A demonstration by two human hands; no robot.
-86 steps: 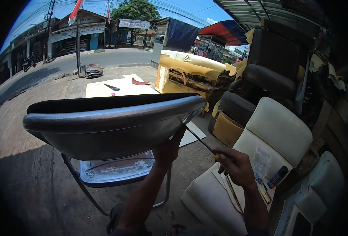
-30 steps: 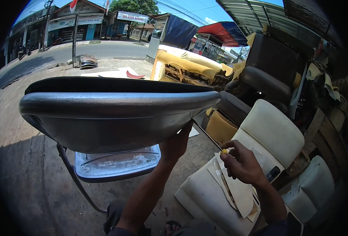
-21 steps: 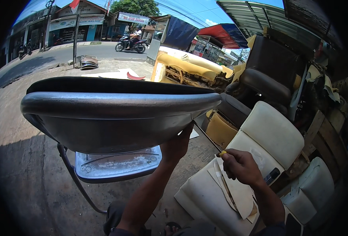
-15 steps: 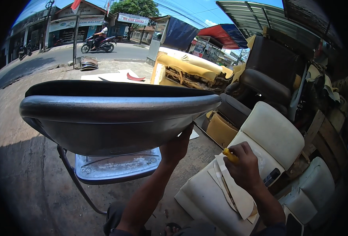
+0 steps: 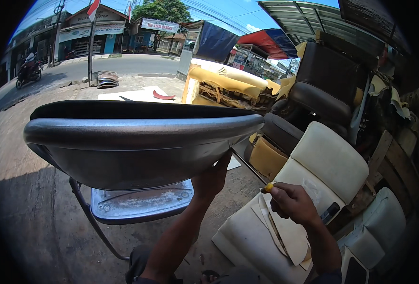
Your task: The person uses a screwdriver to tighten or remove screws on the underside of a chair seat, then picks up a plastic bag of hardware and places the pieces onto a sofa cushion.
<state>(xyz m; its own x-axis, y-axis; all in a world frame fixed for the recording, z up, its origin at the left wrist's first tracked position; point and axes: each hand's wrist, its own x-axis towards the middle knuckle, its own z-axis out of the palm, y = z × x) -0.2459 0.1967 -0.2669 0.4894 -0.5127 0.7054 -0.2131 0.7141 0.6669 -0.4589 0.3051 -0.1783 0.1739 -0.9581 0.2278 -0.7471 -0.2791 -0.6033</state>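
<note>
Deep shade obscures the left hand (image 5: 213, 175) where it meets the chair back (image 5: 138, 163). The right hand (image 5: 292, 203) covers most of the screwdriver handle (image 5: 269, 187); the tool's tip is indistinct.

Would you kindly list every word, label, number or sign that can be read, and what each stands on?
I leave wording uncopied, but lettering shows on:
White banner: red letters, legible.
Shopfront's pale sign: partly legible.
Gable: dark letters, partly behind the pole.
Stall: too small to read.
Chair back: faint marks, unreadable.
</note>
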